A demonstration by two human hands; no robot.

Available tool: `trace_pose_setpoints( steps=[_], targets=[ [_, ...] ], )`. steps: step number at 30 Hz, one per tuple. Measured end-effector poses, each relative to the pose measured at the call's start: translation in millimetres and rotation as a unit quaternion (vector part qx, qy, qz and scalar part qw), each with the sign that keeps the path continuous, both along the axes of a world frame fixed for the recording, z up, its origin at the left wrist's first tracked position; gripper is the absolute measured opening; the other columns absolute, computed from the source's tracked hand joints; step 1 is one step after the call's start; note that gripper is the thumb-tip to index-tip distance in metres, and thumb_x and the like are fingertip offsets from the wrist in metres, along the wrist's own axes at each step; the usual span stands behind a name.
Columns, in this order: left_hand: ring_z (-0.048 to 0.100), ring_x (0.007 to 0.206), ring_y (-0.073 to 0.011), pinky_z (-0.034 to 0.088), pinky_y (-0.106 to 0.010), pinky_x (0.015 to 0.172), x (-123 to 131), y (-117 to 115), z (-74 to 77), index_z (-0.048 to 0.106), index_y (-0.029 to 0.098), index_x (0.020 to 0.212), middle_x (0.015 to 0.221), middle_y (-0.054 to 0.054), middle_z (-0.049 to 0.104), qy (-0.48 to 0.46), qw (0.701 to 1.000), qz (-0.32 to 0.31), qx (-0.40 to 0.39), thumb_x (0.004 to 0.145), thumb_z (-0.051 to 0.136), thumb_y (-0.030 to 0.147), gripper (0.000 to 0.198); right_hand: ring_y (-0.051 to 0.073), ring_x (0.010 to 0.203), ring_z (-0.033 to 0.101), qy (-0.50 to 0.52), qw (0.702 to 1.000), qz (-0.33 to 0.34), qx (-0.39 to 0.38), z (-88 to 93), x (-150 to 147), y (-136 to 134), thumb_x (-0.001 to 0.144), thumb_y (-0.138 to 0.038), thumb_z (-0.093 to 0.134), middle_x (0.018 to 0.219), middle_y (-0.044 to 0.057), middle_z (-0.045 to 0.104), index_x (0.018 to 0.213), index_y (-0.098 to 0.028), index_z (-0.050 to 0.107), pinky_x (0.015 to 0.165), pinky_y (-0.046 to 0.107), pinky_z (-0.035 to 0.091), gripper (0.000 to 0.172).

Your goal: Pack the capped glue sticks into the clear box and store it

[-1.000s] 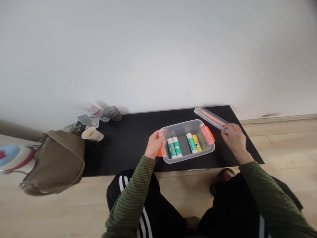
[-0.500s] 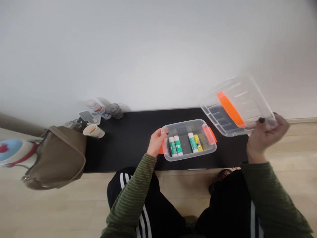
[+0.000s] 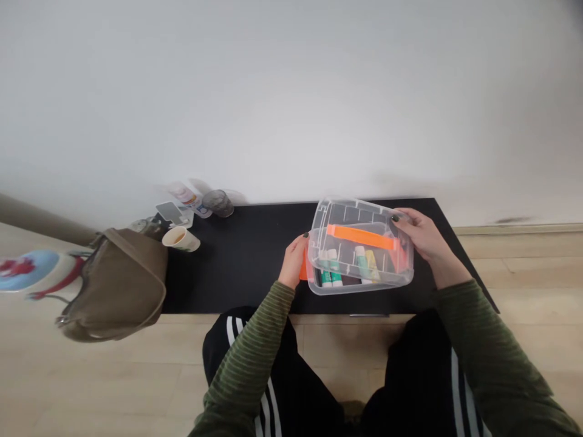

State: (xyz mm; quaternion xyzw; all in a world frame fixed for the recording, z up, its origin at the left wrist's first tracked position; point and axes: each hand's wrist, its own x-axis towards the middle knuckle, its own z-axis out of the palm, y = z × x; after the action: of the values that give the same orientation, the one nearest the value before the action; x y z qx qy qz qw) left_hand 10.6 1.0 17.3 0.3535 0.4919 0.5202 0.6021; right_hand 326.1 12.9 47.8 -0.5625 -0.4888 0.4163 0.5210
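Observation:
A clear plastic storage box (image 3: 355, 290) with orange side latches stands on the black table. Through its lid I see green-and-white glue sticks (image 3: 336, 270) and a yellow one (image 3: 372, 267) lying inside. My right hand (image 3: 423, 240) grips the right edge of the clear lid (image 3: 364, 213), which has an orange handle (image 3: 362, 235). The lid lies over the box at a skew, its far edge beyond the box's back rim. My left hand (image 3: 294, 261) holds the box's left end by the orange latch (image 3: 303, 267), fingers closed around it.
On the left of the black table (image 3: 246, 261) are a paper cup (image 3: 181, 239) with a drink, a grey cup (image 3: 218, 203), a spray can (image 3: 191, 199) and a small white device (image 3: 175, 213). A brown bag (image 3: 121, 285) lies at the left end. Behind rises a white wall (image 3: 291, 109).
My right hand has brought the lid leftward and down from beside the wall to over the box. My left hand stays on the box's left end.

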Motion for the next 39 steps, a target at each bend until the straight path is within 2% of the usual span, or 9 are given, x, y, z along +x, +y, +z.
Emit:
trace_pose_setpoints(
  steps=[4,6,9,12,16,21,28,33,39],
  targets=[
    [0.066,0.076,-0.0220,0.050,-0.031,0.073,1,0,2.2,0.072,0.014,0.088,0.072,-0.006,0.069,-0.037,0.998,-0.024,-0.034,0.076,0.061,0.067,0.055,0.018,0.074,0.064,-0.049,0.998,0.038,-0.028,-5.2,-4,8,0.068,-0.054,0.078,0.089,0.002,0.070,0.101,-0.023,0.071,0.068,0.033,0.055,0.046],
    [0.066,0.077,-0.0221,0.050,-0.031,0.073,1,-1,3.8,0.072,0.013,0.090,0.075,-0.006,0.070,-0.045,0.998,-0.041,-0.036,0.076,0.059,0.071,0.060,0.019,0.080,0.064,-0.090,0.994,0.061,-0.033,-7.5,-5,10,0.071,-0.054,0.076,0.096,0.004,0.070,0.103,-0.024,0.072,0.074,0.036,0.055,0.044],
    [0.063,0.071,-0.0174,0.048,-0.028,0.069,0,-4,7.2,0.071,0.015,0.088,0.077,-0.004,0.069,-0.017,0.999,-0.024,-0.018,0.075,0.066,0.065,0.052,0.022,0.096,0.063,-0.159,0.984,0.077,-0.014,-10.2,-7,10,0.074,-0.052,0.074,0.108,0.005,0.068,0.103,-0.027,0.074,0.087,0.040,0.052,0.038],
    [0.061,0.070,-0.0152,0.047,-0.026,0.068,0,-7,11.1,0.072,0.016,0.093,0.080,-0.003,0.070,0.014,0.999,-0.036,0.002,0.075,0.072,0.055,0.043,0.023,0.101,0.063,-0.189,0.979,0.073,0.004,-13.6,-10,12,0.076,-0.050,0.073,0.110,0.005,0.068,0.101,-0.028,0.075,0.093,0.043,0.050,0.033],
    [0.062,0.070,-0.0145,0.049,-0.026,0.069,2,-8,13.2,0.072,0.016,0.103,0.081,-0.003,0.070,-0.002,0.999,-0.053,-0.001,0.074,0.075,0.048,0.043,0.023,0.097,0.065,-0.126,0.989,0.078,-0.021,-21.2,-15,14,0.072,-0.047,0.076,0.105,0.005,0.071,0.101,-0.026,0.074,0.089,0.042,0.054,0.036],
    [0.064,0.073,-0.0157,0.050,-0.027,0.072,3,-6,9.0,0.072,0.015,0.101,0.086,-0.005,0.072,-0.003,0.999,-0.044,-0.004,0.072,0.077,0.047,0.044,0.023,0.093,0.068,-0.055,0.997,0.038,-0.047,-28.1,-20,15,0.066,-0.039,0.082,0.101,0.005,0.072,0.114,-0.024,0.068,0.084,0.040,0.057,0.052],
    [0.066,0.096,-0.0227,0.052,-0.033,0.086,4,-5,1.0,0.071,0.016,0.108,0.108,-0.009,0.072,0.038,0.998,-0.035,0.023,0.074,0.075,0.047,0.046,0.023,0.086,0.068,-0.061,0.995,0.017,-0.072,-22.3,-26,12,0.064,-0.045,0.082,0.094,0.006,0.073,0.096,-0.021,0.071,0.079,0.039,0.057,0.041],
    [0.062,0.115,-0.0246,0.048,-0.038,0.099,-3,-2,0.8,0.062,0.020,0.121,0.127,-0.013,0.064,0.007,0.999,0.023,0.021,0.071,0.081,0.036,0.056,0.023,0.090,0.068,-0.053,0.996,-0.034,-0.067,-26.7,-20,5,0.072,-0.045,0.076,0.097,0.006,0.072,0.097,-0.024,0.069,0.079,0.038,0.057,0.034],
    [0.068,0.098,-0.0227,0.054,-0.035,0.089,-11,-15,7.5,0.061,0.015,0.120,0.110,-0.013,0.070,-0.030,0.999,0.017,-0.041,0.072,0.081,0.041,0.058,0.023,0.078,0.069,0.064,0.988,-0.053,-0.131,-38.0,-2,-18,0.073,-0.045,0.073,0.087,0.005,0.072,0.094,-0.026,0.064,0.065,0.036,0.059,0.029]
  ],
)
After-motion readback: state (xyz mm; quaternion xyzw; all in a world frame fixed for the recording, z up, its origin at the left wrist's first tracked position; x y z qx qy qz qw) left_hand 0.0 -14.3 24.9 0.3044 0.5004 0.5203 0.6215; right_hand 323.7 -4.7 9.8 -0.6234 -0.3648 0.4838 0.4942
